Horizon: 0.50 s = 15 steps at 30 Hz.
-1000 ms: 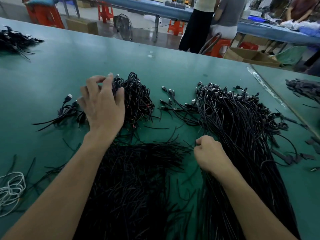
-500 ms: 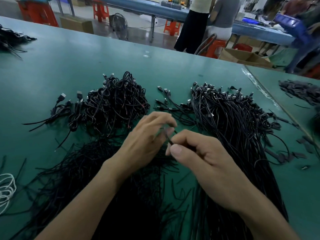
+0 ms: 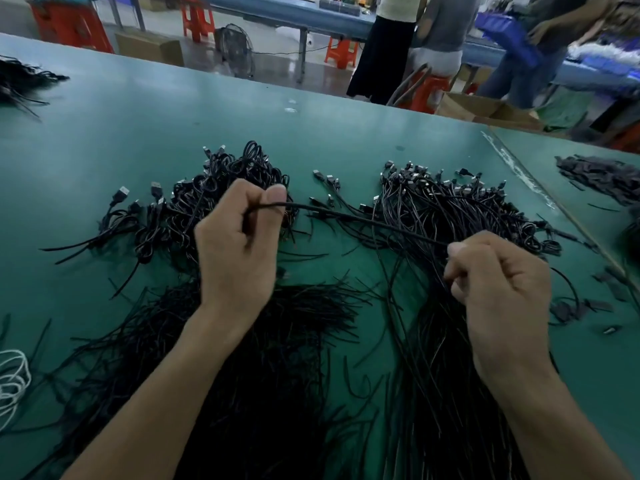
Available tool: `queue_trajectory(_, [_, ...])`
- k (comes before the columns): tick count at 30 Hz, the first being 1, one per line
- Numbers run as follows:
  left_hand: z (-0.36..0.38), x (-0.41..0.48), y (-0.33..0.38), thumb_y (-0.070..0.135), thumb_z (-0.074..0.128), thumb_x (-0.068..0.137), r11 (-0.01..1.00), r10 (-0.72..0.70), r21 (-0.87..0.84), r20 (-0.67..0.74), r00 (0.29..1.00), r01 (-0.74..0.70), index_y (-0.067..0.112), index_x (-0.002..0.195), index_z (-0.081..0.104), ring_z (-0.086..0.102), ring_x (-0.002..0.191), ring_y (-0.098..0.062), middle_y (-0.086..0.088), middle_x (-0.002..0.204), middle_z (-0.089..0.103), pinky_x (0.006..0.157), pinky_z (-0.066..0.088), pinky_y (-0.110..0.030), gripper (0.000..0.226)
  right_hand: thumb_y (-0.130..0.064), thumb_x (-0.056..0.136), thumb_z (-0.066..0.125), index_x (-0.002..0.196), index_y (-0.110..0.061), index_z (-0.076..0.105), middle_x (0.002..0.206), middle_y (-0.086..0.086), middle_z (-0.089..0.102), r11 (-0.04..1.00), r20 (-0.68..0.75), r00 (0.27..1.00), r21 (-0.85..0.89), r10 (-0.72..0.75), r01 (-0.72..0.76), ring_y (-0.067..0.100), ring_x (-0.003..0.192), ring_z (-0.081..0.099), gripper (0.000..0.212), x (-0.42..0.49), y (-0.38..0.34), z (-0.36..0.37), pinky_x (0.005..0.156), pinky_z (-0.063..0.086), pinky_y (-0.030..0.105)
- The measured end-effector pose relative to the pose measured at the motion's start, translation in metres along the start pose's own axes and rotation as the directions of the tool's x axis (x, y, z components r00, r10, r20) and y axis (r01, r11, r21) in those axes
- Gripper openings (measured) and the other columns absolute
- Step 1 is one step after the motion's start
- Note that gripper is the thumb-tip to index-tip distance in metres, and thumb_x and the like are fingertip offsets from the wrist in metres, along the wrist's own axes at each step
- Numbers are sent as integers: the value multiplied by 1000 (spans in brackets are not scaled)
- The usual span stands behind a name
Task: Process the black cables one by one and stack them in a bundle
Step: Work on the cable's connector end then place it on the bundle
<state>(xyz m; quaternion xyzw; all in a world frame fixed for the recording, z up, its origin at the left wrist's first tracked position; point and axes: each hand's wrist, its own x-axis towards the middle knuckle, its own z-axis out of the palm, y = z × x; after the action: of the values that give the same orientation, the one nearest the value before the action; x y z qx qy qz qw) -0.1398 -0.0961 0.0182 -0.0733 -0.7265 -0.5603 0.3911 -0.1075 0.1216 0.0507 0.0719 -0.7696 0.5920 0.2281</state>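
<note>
Black cable [image 3: 363,221], one, taut between left hand [image 3: 239,251] and right hand [image 3: 498,289]

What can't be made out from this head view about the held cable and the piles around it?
Held cable: head view; both ends vanish inside the left hand and right hand, so its plug is unseen.
Near pile: head view; forearms cover part of it and the bottom edge cuts it off.
White cord: head view; cut off by the left edge.
Right pile: head view; plugs too small to tell their type.
</note>
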Motion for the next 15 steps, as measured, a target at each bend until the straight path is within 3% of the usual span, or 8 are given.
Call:
queue_trajectory(2, [-7,3,0,34,62,97,996,4,89,7,1000,-4,24,67,47,33,45,-4,13,52,37,45,24,-11,35,-23,90,59,57,-12,53,43,-9,34,982,-2,998,-178,64,-63,6,39,25,36,4,16,-7,39,24,16])
queue_trajectory(5, [-14,3,4,28,70,91,963,96,236,137,986,-127,17,65,57,39,46,-3,19,53,42,47,25,-10,31,-32,96,56,66,-14,61,51,-12,51,810,227,945,-583,237,-64,3,44,42,35,3,36,-14,42,34,14])
queue_trajectory(6, [-14,2,8,28,68,92,943,136,275,199,970,-188,17,64,58,41,47,-3,19,56,44,47,28,-14,31,-39,96,53,74,-17,65,62,-13,58,747,309,896,-663,318,-37,4,53,51,33,1,39,-14,50,43,15])
queue_trajectory(8, [-13,1,14,31,59,96,900,180,325,325,928,-289,19,62,54,41,48,-4,16,57,43,45,32,-24,36,-51,96,47,110,-32,66,100,-17,65,669,447,802,-739,396,81,4,92,61,30,-4,37,-9,84,52,24])
queue_trajectory(9, [-12,-1,18,34,53,97,877,185,351,381,906,-327,20,62,51,41,47,-7,15,57,42,44,32,-25,38,-56,96,44,128,-38,56,117,-21,61,698,521,770,-702,369,142,0,110,55,39,-7,33,-4,98,47,26])
queue_trajectory(11, [-9,-5,22,38,44,98,840,156,398,474,867,-369,18,63,47,41,49,-13,10,60,41,44,35,-28,41,-59,95,44,137,-42,48,123,-27,59,856,613,758,-495,222,150,-8,120,51,45,-12,22,8,101,43,21])
queue_trajectory(13, [-7,-9,23,42,39,97,835,103,411,537,837,-366,19,66,43,44,53,-16,8,64,41,47,35,-30,39,-60,94,45,126,-42,56,107,-22,65,956,595,801,-271,71,117,-2,103,61,38,-18,12,18,84,46,14])
queue_trajectory(15, [-5,-11,21,45,36,96,860,53,391,572,819,-329,20,70,45,46,58,-17,8,68,45,50,36,-31,37,-57,95,47,104,-37,67,87,-16,67,982,502,865,-159,-6,99,3,78,63,29,-20,4,25,66,47,14])
